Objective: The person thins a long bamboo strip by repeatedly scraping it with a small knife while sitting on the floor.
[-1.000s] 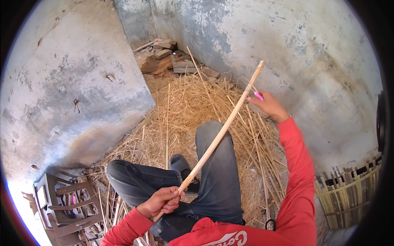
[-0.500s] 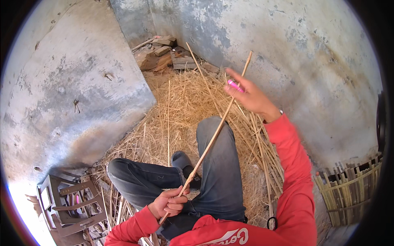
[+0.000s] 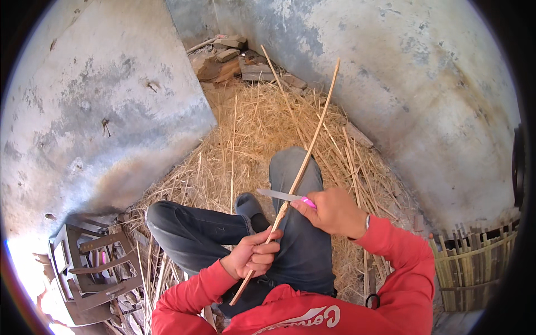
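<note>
A long, thin bamboo strip (image 3: 312,142) slants from near my lap up to the far right, passing over my bent right knee. My left hand (image 3: 256,255) is wrapped round its lower part, below a knobbly joint. A knife with a pink handle (image 3: 308,202) is gripped in my right hand (image 3: 336,212). Its pale blade (image 3: 274,194) points left and crosses the strip just above the joint; whether the edge touches the strip I cannot tell. My right thumb lies close beside the strip.
Straw and shavings (image 3: 262,120) cover the floor ahead, with loose strips (image 3: 360,173) at the right. Bricks (image 3: 229,54) lie in the far corner between worn walls. A slatted basket (image 3: 474,268) stands at right, a dark overturned wooden frame (image 3: 95,268) at left.
My right hand has come down and nearer with the knife, from the strip's far part to its joint. My left hand and the strip's lower end have shifted slightly right and farther forward.
</note>
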### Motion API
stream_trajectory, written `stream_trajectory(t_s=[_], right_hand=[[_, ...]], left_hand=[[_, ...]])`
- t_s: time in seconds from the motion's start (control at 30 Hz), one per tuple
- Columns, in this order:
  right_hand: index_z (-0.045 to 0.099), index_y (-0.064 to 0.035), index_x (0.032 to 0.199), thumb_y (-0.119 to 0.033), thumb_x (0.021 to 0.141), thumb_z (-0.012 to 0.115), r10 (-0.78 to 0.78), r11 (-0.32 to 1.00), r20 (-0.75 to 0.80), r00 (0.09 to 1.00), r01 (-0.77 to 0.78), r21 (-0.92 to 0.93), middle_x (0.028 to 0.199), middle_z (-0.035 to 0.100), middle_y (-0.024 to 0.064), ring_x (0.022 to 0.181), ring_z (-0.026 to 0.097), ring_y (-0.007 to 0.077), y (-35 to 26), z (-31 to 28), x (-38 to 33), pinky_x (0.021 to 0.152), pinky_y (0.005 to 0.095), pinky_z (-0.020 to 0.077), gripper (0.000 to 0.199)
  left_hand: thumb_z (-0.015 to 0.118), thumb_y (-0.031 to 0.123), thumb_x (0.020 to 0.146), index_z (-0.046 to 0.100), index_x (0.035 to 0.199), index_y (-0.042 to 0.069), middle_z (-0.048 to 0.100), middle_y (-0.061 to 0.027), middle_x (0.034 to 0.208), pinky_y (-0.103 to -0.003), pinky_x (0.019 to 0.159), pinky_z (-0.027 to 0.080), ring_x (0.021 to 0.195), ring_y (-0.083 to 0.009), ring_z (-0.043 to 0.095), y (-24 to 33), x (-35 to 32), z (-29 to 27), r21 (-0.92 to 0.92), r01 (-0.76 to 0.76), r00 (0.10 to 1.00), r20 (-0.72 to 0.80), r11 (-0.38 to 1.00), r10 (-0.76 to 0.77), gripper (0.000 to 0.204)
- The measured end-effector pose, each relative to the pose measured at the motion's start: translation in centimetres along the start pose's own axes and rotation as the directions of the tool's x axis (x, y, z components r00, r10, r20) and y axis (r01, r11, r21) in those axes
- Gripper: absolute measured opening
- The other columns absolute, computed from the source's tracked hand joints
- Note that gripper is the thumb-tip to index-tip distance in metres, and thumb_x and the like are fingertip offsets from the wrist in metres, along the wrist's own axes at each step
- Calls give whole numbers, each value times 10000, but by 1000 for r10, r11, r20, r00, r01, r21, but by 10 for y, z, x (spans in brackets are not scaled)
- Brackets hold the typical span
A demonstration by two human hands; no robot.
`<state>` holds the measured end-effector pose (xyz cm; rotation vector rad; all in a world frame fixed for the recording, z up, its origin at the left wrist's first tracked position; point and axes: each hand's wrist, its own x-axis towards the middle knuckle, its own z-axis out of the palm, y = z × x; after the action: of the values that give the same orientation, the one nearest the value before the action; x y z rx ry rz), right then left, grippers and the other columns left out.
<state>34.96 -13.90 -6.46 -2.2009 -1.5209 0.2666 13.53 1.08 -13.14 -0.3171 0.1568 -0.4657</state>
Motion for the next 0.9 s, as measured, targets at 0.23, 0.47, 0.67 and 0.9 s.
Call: stream_trajectory(t_s=[0.23,0.47,0.67,0.9], right_hand=[[684,-46,680,-525,1007,573,-13,1000,-28,1000,13,11,535,569,202,504,597,421,5,19,-12,481,498,462,591],[663,-61,664,-516,1003,589,155,986,-181,971,-140,93,562,580,207,497,592,414,70,-7,28,492,508,461,573],[739,-70,769,-583,999,539,4,999,78,997,-7,49,611,623,223,581,640,436,8,11,0,564,533,516,597],[753,-88,791,-564,1042,468,111,989,-226,968,-131,-74,595,614,213,588,638,420,78,-14,37,556,534,504,610]], left_hand=[[361,398,1137,436,1015,158,308,46,632,-210,323,158,437,-41,206,3,9,-13,38,9,1000,25,999,-10,280],[336,389,1142,434,999,141,310,42,618,-216,320,151,420,-40,188,4,3,-9,55,-11,1000,9,998,10,303],[345,402,1139,436,998,146,294,51,619,-207,321,136,425,-28,179,12,-4,-8,167,-25,991,-124,986,46,306],[344,400,1140,437,997,153,290,51,625,-200,321,126,423,-24,179,16,-14,-1,236,4,989,-144,972,30,300]])
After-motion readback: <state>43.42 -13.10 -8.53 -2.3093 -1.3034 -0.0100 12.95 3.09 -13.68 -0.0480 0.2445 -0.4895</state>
